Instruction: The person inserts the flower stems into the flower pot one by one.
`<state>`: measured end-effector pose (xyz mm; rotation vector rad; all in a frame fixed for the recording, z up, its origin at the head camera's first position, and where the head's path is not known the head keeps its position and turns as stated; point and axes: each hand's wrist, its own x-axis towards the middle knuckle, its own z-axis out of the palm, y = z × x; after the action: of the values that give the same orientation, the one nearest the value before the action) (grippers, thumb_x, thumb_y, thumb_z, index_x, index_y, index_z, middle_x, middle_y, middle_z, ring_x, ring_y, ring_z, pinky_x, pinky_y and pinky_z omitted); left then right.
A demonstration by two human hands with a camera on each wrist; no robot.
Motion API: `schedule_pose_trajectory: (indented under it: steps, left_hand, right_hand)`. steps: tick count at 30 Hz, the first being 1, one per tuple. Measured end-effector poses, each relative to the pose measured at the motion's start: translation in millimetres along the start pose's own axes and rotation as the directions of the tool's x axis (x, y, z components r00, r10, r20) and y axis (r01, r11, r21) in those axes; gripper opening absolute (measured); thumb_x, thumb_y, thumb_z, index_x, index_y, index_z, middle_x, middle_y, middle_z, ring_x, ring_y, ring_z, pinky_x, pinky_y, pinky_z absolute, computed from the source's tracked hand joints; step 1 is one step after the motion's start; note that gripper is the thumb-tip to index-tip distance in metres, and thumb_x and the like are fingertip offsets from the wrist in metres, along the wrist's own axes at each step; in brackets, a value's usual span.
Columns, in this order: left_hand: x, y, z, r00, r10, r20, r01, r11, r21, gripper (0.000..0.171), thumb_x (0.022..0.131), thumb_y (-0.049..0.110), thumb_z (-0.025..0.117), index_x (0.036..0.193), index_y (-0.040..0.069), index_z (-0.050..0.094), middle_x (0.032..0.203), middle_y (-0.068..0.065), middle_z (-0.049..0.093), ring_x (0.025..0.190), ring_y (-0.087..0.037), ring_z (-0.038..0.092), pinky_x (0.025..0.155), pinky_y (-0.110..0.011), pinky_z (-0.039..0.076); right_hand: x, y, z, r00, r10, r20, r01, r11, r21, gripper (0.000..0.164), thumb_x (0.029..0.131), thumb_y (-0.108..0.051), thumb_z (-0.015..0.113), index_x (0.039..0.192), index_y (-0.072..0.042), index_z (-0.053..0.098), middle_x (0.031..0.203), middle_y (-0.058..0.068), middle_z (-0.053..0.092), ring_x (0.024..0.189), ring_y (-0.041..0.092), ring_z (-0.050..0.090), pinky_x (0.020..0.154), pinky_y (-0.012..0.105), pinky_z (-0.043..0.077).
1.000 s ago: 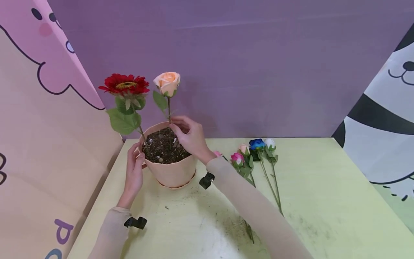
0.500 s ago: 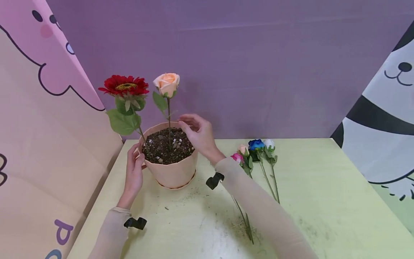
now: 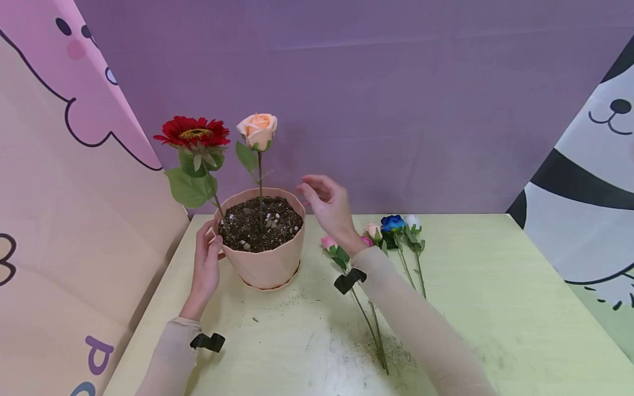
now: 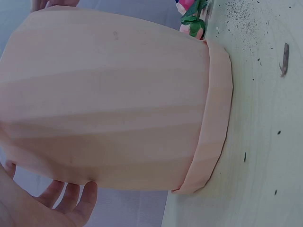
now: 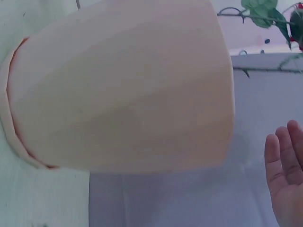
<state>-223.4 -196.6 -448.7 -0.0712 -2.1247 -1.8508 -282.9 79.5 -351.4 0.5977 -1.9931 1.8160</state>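
Note:
A pale pink flowerpot (image 3: 267, 265) of dark soil (image 3: 283, 226) stands on the table at left. Upright in the soil are a peach artificial rose (image 3: 256, 132) near the middle and a red daisy-like flower (image 3: 192, 132) at the left rim. My left hand (image 3: 204, 269) rests against the pot's left side; in the left wrist view its fingers (image 4: 86, 201) touch the wall. To the right of the pot, apart from its rim, my right hand (image 3: 331, 206) hovers with loosely bent fingers and holds nothing. The right wrist view shows those fingers (image 5: 286, 156) beyond the rim.
More artificial roses lie right of the pot: pink (image 3: 329, 242), blue (image 3: 393, 223), white (image 3: 413, 221) and another peach one (image 3: 372, 230). My right forearm (image 3: 416, 313) passes over some stems. Soil crumbs dot the table (image 3: 277, 341). A purple backdrop (image 3: 396, 110) rises behind.
My right hand has let go of the peach rose's stem and moved right, away from the pot. The rose stays upright, and my left hand keeps its place on the pot.

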Motion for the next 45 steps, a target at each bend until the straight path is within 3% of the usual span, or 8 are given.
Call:
schedule_pose_trajectory:
  steps: [5,15,21,30,41,45]
  left_hand:
    - [0.0,1.0,-0.4,1.0,0.003,0.005,-0.003,1.0,0.001,0.052,0.116,0.027,0.034,0.165,0.012,0.025,0.162,-0.019,0.039,0.136,-0.018,0.044,0.102,-0.031,0.046]
    - [3.7,0.8,-1.7,1.0,0.01,-0.006,-0.01,1.0,0.003,0.052,0.116,0.026,0.034,0.164,0.011,0.026,0.159,-0.019,0.041,0.133,-0.016,0.045,0.1,-0.03,0.047]
    - [2.1,-0.7,1.4,1.0,-0.007,0.002,0.007,1.0,-0.005,0.052,0.116,0.028,0.035,0.165,0.014,0.026,0.161,-0.021,0.039,0.138,-0.023,0.046,0.103,-0.042,0.046]
    - [-1.6,-1.3,-0.5,1.0,-0.001,0.012,0.001,1.0,0.005,0.053,0.117,0.032,0.034,0.167,0.019,0.025,0.16,-0.021,0.041,0.129,-0.01,0.048,0.105,-0.05,0.046]
    - [-2.6,-0.8,-2.1,1.0,0.002,0.028,-0.002,1.0,0.016,0.055,0.117,0.036,0.032,0.168,0.018,0.024,0.161,-0.023,0.04,0.142,-0.032,0.045,0.112,-0.064,0.041]
    - [-3.1,-0.8,-2.5,1.0,0.005,0.027,-0.005,1.0,0.015,0.054,0.117,0.036,0.033,0.168,0.018,0.025,0.157,-0.023,0.041,0.14,-0.031,0.044,0.111,-0.064,0.042]
  right_hand:
    - [-1.5,5.5,-19.6,0.999,-0.041,-0.032,0.041,0.999,-0.014,0.023,0.107,-0.009,0.064,0.125,0.002,0.071,0.113,0.024,0.078,0.088,0.002,0.073,0.081,0.028,0.063]
    - [-9.8,12.3,-56.1,0.998,-0.016,-0.068,0.014,0.999,-0.032,0.025,0.107,-0.013,0.066,0.125,0.002,0.071,0.115,0.029,0.076,0.09,0.001,0.074,0.079,0.024,0.062]
    - [-22.2,18.8,-85.7,0.994,0.008,-0.108,-0.015,0.997,-0.069,0.024,0.106,-0.013,0.067,0.123,0.003,0.072,0.113,0.03,0.076,0.087,0.002,0.074,0.076,0.023,0.061]
    - [-45.5,36.2,-132.8,0.984,0.057,-0.17,-0.084,0.984,-0.154,0.025,0.106,-0.016,0.067,0.121,0.004,0.071,0.099,-0.008,0.08,0.082,-0.001,0.074,0.072,0.022,0.062]
    - [-68.2,52.3,-168.4,0.966,0.082,-0.244,-0.128,0.976,-0.178,0.027,0.106,-0.019,0.068,0.123,0.002,0.072,0.098,-0.018,0.078,0.087,-0.002,0.073,0.074,0.018,0.061]
    - [-75.4,58.8,-180.9,0.957,0.107,-0.271,-0.16,0.97,-0.183,0.027,0.106,-0.019,0.069,0.124,0.001,0.072,0.098,-0.02,0.077,0.087,-0.002,0.074,0.073,0.018,0.061]
